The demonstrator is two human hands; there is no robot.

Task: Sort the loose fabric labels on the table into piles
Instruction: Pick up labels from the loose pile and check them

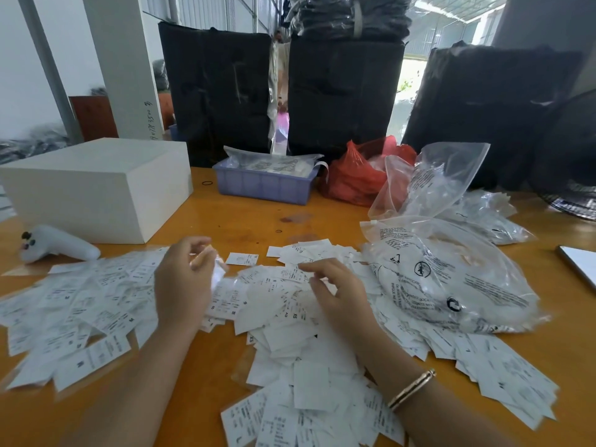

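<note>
Several white fabric labels with black print cover the orange table [245,217]. One spread of labels [74,304] lies at the left, a thick heap [290,337] sits in the middle, and more labels [503,372] trail off to the right. My left hand [183,282] hovers between the left spread and the middle heap, fingers curled round a few labels [216,269]. My right hand [335,291] rests on the middle heap with fingers bent, fingertips touching a label; I cannot see a label held in it.
A white box [96,185] and a white controller [58,245] stand at the left. Behind are a purple bin [263,183] of bagged labels and a red bag [354,175]. Clear plastic bags [451,275] lie at the right, black bundles [219,88] behind the table.
</note>
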